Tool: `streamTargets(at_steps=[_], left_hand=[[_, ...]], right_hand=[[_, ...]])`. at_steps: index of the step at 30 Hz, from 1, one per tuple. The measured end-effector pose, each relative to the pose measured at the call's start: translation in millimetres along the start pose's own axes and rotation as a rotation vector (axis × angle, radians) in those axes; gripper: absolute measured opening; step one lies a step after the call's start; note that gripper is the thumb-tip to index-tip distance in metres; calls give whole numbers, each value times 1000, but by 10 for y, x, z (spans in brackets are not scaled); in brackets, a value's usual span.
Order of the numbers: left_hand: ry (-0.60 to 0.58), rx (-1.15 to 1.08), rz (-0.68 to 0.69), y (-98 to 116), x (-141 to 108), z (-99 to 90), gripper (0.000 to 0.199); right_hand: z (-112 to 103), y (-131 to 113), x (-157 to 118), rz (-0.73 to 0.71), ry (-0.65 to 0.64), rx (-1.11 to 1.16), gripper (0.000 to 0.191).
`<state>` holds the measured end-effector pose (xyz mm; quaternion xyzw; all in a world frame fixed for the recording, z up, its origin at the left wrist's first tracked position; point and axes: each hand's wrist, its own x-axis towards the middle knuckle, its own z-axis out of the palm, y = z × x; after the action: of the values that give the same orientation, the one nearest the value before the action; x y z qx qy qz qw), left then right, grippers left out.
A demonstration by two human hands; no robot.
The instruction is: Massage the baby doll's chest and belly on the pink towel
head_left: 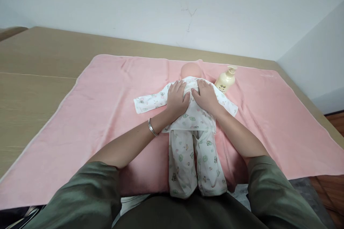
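A baby doll [190, 70] lies on a pink blanket [107, 114], its head away from me. It wears a white printed top [192, 120] with the sleeves spread out and matching trousers [182, 161] whose legs point towards me. My left hand [177, 98] rests flat on the left part of the doll's upper body, fingers stretched out. On the right part lies my right hand [206, 96], also flat with its fingers extended. Both palms press on the cloth and neither hand grips anything. The doll's hands and feet are hidden by the clothes.
A cream pump bottle [225, 79] stands on the blanket just right of the doll's head, close to the right sleeve. Under the blanket is a wooden table [53, 50], its far edge near a white wall [107, 10]. Wrinkles run across the blanket.
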<state>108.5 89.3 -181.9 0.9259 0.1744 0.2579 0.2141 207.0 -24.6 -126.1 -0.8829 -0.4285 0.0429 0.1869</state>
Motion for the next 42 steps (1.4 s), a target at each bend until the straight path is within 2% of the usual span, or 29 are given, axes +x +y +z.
streamTargets(at_steps=[3,6,7,11,15,17,20,25,32,35,37,39,42], left_hand=[[78,-2,124,-8,-36,-16,49],[114,9,195,-9,-49,-20,49],[117,7,186,-8,-50,-18,50],[100,-8,118,-10,-50,-5,57],[77,-27,127,-15,-57,-12,60],[61,-35,131,-10,-55,-23,61],[32,-37,98,13,-43,-39,62],[0,-51,56,42,-18,-46,62],[-11,-155,68,-45,51,-42,68],[-14,-180,73,-65,77,-62,69],[-29,-179,63,-46,60,-78,70],[-49,-169,51,1,-2,-90,69],[-89,-132,-6,116,-170,-115,68]], right_hand=[[-93,-42,-74,-132,139,204,58],[-79,-97,-150,-226,323,154,57],[-42,-110,-169,-232,317,121,56],[146,-115,-216,-257,132,102,52],[200,-82,-219,-319,262,151,55],[175,-74,-207,-291,252,103,55],[112,-80,-201,-246,156,32,55],[54,-105,-237,-293,267,-2,57],[173,-139,-223,-208,84,-140,53],[62,-206,-331,-213,-16,-294,55],[-50,-268,-452,-220,-136,-397,58],[-164,-326,-571,-229,-280,-444,68],[-352,-366,-662,-244,-421,-463,87]])
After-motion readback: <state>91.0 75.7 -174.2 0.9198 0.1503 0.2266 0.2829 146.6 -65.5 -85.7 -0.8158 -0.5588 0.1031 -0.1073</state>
